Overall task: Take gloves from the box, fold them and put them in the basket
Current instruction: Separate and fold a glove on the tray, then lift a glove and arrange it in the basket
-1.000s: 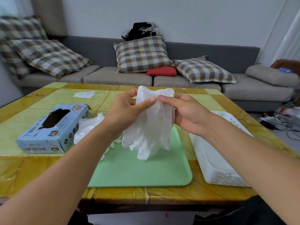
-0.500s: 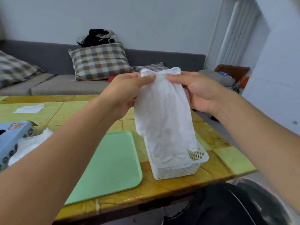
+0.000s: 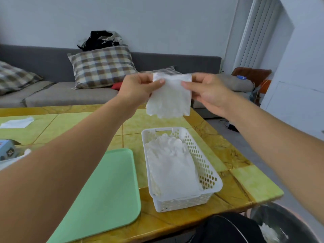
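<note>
A folded white glove (image 3: 169,98) hangs in the air above the far end of the white perforated basket (image 3: 206,176). My left hand (image 3: 138,88) pinches its top left corner. My right hand (image 3: 208,92) pinches the top right corner. Inside the basket lies a flat pile of white gloves (image 3: 171,163). The blue glove box (image 3: 7,149) shows only partly at the left edge, with a loose white glove (image 3: 26,152) beside it, mostly hidden behind my left forearm.
A green tray (image 3: 105,190) lies left of the basket on the yellow tiled table (image 3: 228,155). A white sheet (image 3: 16,122) rests at the table's far left. A grey sofa with plaid cushions (image 3: 101,66) stands behind. A bin (image 3: 280,225) sits below the table's right corner.
The view has swung right and down over the basket. Both hands have carried the glove farther out, above the basket's far end, and it now hangs shorter, folded.
</note>
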`<state>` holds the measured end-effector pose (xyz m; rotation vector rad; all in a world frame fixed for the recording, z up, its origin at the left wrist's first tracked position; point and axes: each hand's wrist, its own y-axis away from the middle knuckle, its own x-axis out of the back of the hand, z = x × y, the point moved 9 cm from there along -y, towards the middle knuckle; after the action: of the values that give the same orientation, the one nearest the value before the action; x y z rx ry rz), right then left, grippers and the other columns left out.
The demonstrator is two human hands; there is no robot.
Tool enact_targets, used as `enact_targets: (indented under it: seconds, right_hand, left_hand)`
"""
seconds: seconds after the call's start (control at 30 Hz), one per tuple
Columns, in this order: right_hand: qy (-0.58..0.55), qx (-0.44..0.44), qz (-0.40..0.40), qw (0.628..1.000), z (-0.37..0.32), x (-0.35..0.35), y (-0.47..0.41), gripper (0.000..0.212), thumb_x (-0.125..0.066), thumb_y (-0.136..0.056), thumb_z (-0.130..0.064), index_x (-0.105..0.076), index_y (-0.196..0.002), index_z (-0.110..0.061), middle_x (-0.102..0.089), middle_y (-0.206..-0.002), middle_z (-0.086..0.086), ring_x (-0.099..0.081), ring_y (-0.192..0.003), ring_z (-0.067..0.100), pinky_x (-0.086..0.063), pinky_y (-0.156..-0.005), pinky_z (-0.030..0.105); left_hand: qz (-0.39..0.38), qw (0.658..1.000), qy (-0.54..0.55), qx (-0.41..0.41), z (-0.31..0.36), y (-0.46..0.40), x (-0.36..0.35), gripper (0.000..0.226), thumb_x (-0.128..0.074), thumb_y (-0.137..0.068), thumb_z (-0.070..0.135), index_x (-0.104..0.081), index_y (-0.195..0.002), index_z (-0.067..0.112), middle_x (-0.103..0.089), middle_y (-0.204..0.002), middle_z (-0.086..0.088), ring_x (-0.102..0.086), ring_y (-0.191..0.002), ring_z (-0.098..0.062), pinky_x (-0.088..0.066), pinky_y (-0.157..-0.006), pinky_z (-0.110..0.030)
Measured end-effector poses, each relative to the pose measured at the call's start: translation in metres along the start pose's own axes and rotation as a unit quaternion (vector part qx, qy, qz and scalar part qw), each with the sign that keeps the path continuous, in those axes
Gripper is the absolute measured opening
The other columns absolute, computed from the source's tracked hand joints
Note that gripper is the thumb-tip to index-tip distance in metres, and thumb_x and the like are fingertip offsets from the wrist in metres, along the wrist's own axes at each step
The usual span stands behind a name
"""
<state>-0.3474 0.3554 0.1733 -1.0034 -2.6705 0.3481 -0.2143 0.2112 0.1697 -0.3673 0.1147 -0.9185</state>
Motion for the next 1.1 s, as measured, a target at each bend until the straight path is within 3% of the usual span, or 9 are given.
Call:
enact_targets:
  seconds: [0.07, 0.17, 0.37, 0.5, 0.67, 0.73, 0.83, 0.97, 1.1]
  right_hand:
    - [0.014, -0.043, -0.019, 0.999, 0.045, -0.001, 0.023, 0.025, -0.074, -0.088, -0.008, -0.070, -0.111, 0.002, -0.070, -0.117, 0.025, -0.067, -0.100, 0.026, -0.051, -0.104, 0.044]
    - [0.087, -0.089, -0.057, 0.991, 0.101, -0.008, 0.069, 0.014, -0.075, -0.087, -0.005, -0.075, -0.100, -0.009, -0.077, -0.102, 0.010, -0.072, -0.091, 0.016, -0.055, -0.093, 0.035]
    - [0.261, -0.027, -0.155, 0.953, 0.107, -0.032, 0.121, 0.009, -0.079, -0.086, -0.013, -0.078, -0.092, -0.020, -0.077, -0.095, -0.010, -0.071, -0.095, 0.004, -0.051, -0.094, 0.021]
    - [0.330, -0.020, -0.201, 0.922, 0.098, -0.037, 0.138, 0.008, -0.078, -0.088, -0.016, -0.077, -0.090, -0.023, -0.076, -0.093, -0.014, -0.069, -0.095, -0.001, -0.053, -0.090, 0.026]
    - [0.380, -0.099, -0.379, 0.838, 0.099, -0.046, 0.154, 0.019, -0.076, -0.090, -0.026, -0.077, -0.108, -0.024, -0.074, -0.108, -0.017, -0.066, -0.105, -0.004, -0.048, -0.099, 0.023]
    - [0.355, -0.113, -0.352, 0.859, 0.088, -0.043, 0.138, 0.021, -0.076, -0.090, -0.031, -0.078, -0.110, -0.025, -0.075, -0.109, -0.017, -0.067, -0.106, -0.002, -0.049, -0.100, 0.024]
    - [0.381, -0.049, -0.236, 0.893, 0.079, -0.050, 0.097, 0.014, -0.080, -0.086, -0.028, -0.081, -0.098, -0.021, -0.077, -0.093, -0.011, -0.070, -0.089, 0.001, -0.056, -0.085, 0.029]
    - [0.502, -0.066, -0.260, 0.822, 0.116, -0.084, 0.078, 0.055, -0.095, -0.066, -0.032, -0.071, -0.114, -0.020, -0.068, -0.104, -0.005, -0.064, -0.088, 0.012, -0.050, -0.071, 0.024]
    - [0.532, -0.112, -0.286, 0.789, 0.139, -0.094, 0.065, 0.100, -0.100, -0.052, -0.036, -0.051, -0.139, -0.029, -0.055, -0.129, -0.005, -0.059, -0.118, 0.022, -0.055, -0.092, 0.039]
  left_hand:
    - [-0.019, 0.998, -0.065, 0.008, -0.032, 0.019, -0.005, 0.011, -0.080, -0.084, 0.017, -0.073, -0.078, 0.010, -0.072, -0.076, 0.001, -0.064, -0.070, -0.011, -0.055, -0.072, -0.026]
    - [-0.091, 0.978, -0.188, 0.010, -0.081, 0.055, -0.018, 0.016, -0.084, -0.080, 0.014, -0.072, -0.069, 0.016, -0.062, -0.061, 0.011, -0.050, -0.056, -0.004, -0.041, -0.061, -0.021]
    - [-0.248, 0.858, -0.446, -0.058, -0.112, 0.111, -0.044, 0.018, -0.081, -0.084, 0.022, -0.078, -0.101, 0.019, -0.076, -0.096, 0.008, -0.066, -0.087, -0.006, -0.053, -0.082, -0.026]
    - [-0.300, 0.823, -0.477, -0.071, -0.098, 0.130, -0.065, 0.021, -0.077, -0.086, 0.023, -0.077, -0.107, 0.021, -0.075, -0.100, 0.007, -0.065, -0.089, -0.006, -0.054, -0.083, -0.028]
    - [-0.422, 0.783, -0.456, -0.007, -0.097, 0.152, -0.084, 0.019, -0.072, -0.087, 0.035, -0.077, -0.101, 0.023, -0.076, -0.097, 0.011, -0.068, -0.091, -0.002, -0.057, -0.088, -0.033]
    - [-0.409, 0.803, -0.433, 0.019, -0.091, 0.144, -0.082, 0.022, -0.069, -0.089, 0.043, -0.078, -0.099, 0.025, -0.076, -0.095, 0.014, -0.068, -0.092, -0.001, -0.056, -0.090, -0.031]
    - [-0.297, 0.842, -0.451, 0.014, -0.089, 0.113, -0.070, 0.037, -0.065, -0.091, 0.051, -0.079, -0.092, 0.017, -0.076, -0.091, 0.004, -0.069, -0.088, -0.010, -0.057, -0.083, -0.034]
    - [-0.221, 0.740, -0.635, 0.000, -0.107, 0.094, -0.064, 0.044, -0.076, -0.081, 0.052, -0.067, -0.106, 0.016, -0.066, -0.103, 0.000, -0.064, -0.099, -0.022, -0.052, -0.077, -0.034]
    - [-0.236, 0.684, -0.690, -0.005, -0.120, 0.085, -0.074, 0.069, -0.080, -0.070, 0.059, -0.055, -0.125, 0.024, -0.063, -0.113, 0.006, -0.061, -0.109, -0.020, -0.040, -0.090, -0.035]
